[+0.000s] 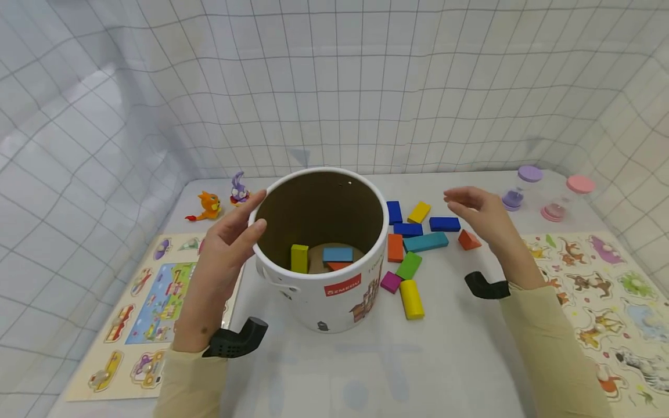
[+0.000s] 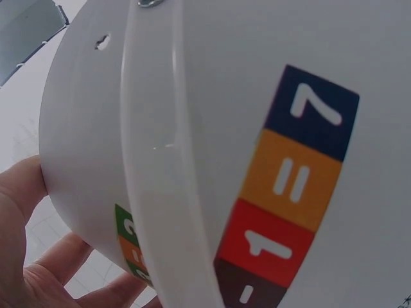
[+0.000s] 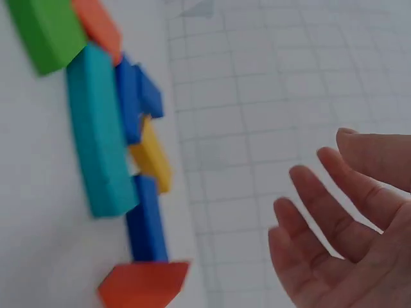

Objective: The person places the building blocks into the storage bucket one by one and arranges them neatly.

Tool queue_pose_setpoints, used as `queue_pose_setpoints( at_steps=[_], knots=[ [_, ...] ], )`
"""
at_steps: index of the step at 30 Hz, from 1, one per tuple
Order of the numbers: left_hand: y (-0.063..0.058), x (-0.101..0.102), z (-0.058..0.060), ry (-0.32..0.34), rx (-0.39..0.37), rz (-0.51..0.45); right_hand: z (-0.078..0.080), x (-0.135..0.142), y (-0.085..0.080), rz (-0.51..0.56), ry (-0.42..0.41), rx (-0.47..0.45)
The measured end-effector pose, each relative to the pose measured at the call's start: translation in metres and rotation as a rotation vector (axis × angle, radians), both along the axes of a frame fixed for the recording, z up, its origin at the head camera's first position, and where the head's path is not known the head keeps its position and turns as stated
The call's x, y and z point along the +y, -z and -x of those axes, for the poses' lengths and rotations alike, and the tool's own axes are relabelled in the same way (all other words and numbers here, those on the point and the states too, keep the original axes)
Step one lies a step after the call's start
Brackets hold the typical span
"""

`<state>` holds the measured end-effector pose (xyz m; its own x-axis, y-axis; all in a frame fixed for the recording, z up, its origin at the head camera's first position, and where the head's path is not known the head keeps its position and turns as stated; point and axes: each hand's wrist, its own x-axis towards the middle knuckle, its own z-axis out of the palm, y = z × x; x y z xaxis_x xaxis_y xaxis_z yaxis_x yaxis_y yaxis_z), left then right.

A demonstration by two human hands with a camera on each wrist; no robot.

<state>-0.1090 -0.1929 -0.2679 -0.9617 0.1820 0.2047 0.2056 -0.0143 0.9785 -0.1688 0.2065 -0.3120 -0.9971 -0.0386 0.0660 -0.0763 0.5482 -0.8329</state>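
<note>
A tall white bucket (image 1: 334, 307) with a printed label stands mid-table. Inside it are a yellow block (image 1: 299, 259), a light blue block (image 1: 337, 255) and part of a red block (image 1: 340, 266). My left hand (image 1: 222, 249) touches the bucket's left rim, fingers extended and thumb tip over the edge. The left wrist view shows the bucket's wall, its handle strap (image 2: 157, 147) and a coloured number strip (image 2: 292, 179). My right hand (image 1: 483, 215) hovers above the table with relaxed fingers and holds nothing. Nearest below it lies a red triangular block (image 1: 469, 240).
Right of the bucket lie several loose blocks, among them a teal block (image 1: 425, 241), a green block (image 1: 409, 266) and a yellow cylinder (image 1: 412, 300). Puzzle boards (image 1: 167, 302) flank both sides. Toy figures (image 1: 210, 205) stand back left, sand timers (image 1: 560, 203) back right.
</note>
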Motion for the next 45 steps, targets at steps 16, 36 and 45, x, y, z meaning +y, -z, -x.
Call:
queue_pose_setpoints(
  at_steps=[16,36,45],
  knots=[
    [0.003,-0.001,0.002,0.002,-0.005,-0.044,-0.002,0.039,0.07,-0.368,0.014,-0.224],
    [0.002,0.0,0.003,0.011,0.015,-0.054,-0.022,-0.028,-0.043,0.867,-0.502,0.061],
    [0.003,-0.001,0.003,0.002,-0.004,-0.029,-0.01,-0.127,-0.103,0.205,-0.862,-0.104]
  ],
)
